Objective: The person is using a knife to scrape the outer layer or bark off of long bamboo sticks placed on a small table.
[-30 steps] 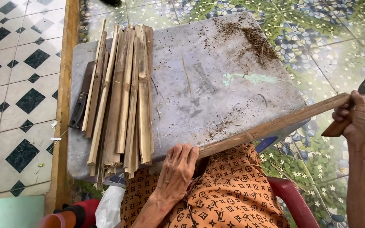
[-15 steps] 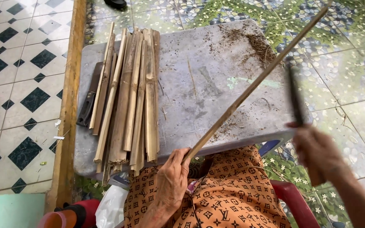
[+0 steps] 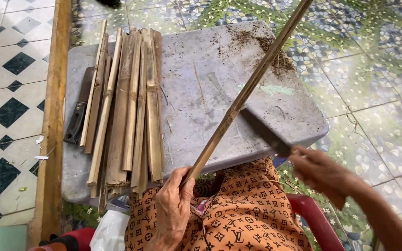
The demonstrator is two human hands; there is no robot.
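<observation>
Closest to me, the left hand (image 3: 173,211) is closed around the lower end of a long bamboo strip (image 3: 247,88), down by the lap in orange patterned cloth (image 3: 238,218). The strip rises slantwise from that grip, up across the worktop (image 3: 205,83) and out past the top edge of view. The right hand (image 3: 324,169) is wrapped around the handle of a knife (image 3: 266,132), whose dark blade meets the strip partway up (whether the edge has bitten into the wood or only rests against it, I cannot tell from here; the hand is a little blurred).

Further out on the grey worktop lies a stack of bamboo slats (image 3: 129,104), side by side and roughly parallel on the left half. Tucked beside them on the far left is a second dark knife (image 3: 77,116), lying flat and untouched. Toward the far right corner sits a scatter of brown shavings (image 3: 275,51).

Judging from that, a fair number of slats already lie on the worktop, and the one in hand is only being started on. How many more are to come the view does not show.

Beyond it all runs the patterned tile floor (image 3: 378,74).
</observation>
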